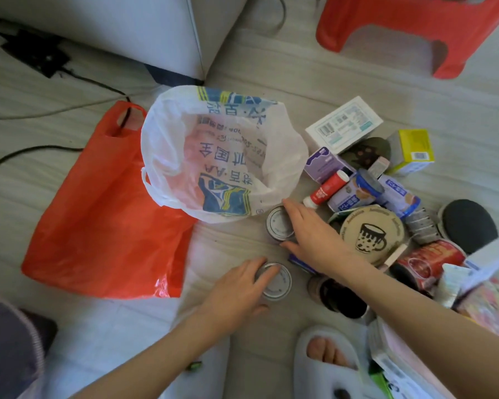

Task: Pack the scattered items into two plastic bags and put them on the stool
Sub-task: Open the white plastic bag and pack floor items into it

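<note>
Beside the white bag [222,156], each hand's fingers around a can.

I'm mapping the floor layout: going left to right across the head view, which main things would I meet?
Red plastic bag → white printed bag → round lid with a mug picture → black round pad.

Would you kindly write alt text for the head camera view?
Two hands each grip a small can on the floor: left hand on the nearer can, right hand on the farther can, beside an open white plastic bag; a red bag lies flat.
</note>
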